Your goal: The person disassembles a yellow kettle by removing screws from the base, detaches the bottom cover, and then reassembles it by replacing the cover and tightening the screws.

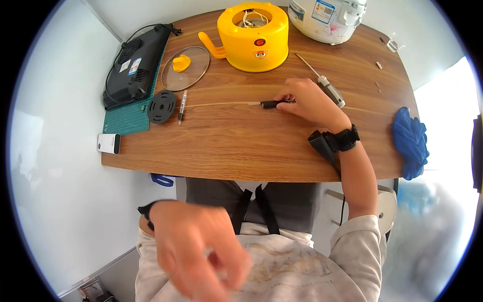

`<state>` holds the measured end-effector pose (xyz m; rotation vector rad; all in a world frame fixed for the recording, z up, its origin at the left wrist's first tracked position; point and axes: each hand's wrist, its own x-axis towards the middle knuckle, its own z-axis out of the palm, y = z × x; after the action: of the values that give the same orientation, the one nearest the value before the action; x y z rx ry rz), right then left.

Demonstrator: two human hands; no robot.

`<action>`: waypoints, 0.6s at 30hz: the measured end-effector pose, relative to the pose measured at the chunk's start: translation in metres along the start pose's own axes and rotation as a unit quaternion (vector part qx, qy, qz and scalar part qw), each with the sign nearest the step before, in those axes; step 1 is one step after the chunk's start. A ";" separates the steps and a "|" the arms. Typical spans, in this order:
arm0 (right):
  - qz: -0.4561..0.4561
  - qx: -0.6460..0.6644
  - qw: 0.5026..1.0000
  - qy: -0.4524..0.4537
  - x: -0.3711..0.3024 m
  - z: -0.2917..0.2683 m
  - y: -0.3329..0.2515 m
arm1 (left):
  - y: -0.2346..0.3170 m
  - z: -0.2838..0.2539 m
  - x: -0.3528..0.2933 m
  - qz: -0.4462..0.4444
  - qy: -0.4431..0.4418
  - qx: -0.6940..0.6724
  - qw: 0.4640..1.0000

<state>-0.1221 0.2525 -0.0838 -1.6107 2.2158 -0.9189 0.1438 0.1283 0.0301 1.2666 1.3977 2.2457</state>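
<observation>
My right hand (pixel 307 103) is closed around a small black-handled tool (pixel 270 104) just above or on the table. Its thin pale shaft points left; I cannot make out the tip. Raised close to the camera, in front of my body, is my left hand (pixel 201 246). It is blurred, with loosely bent fingers that stand apart, and nothing shows in it. A longer screwdriver (pixel 329 90) with a pale grey handle lies just beyond my right wrist. A yellow pot-shaped appliance body (pixel 254 45) stands farther back, its top open with white wires inside.
On the left lie a glass lid (pixel 193 75) with a yellow knob, a dark slotted disc (pixel 162 106), a marker (pixel 182 107), a black appliance (pixel 136 68) on a green mat (pixel 126 121), and a white device (pixel 108 143). A white appliance (pixel 322 20) and blue cloth (pixel 410 141) are to the right.
</observation>
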 end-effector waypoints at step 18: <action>-0.009 -0.003 1.000 0.003 0.001 -0.001 -0.001 | -0.010 0.020 0.026 0.007 -0.036 -0.071 0.997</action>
<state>-0.1219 0.2516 -0.0825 -1.6356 2.2137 -0.9224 0.1400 0.1607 0.0405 1.3000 1.1840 2.2415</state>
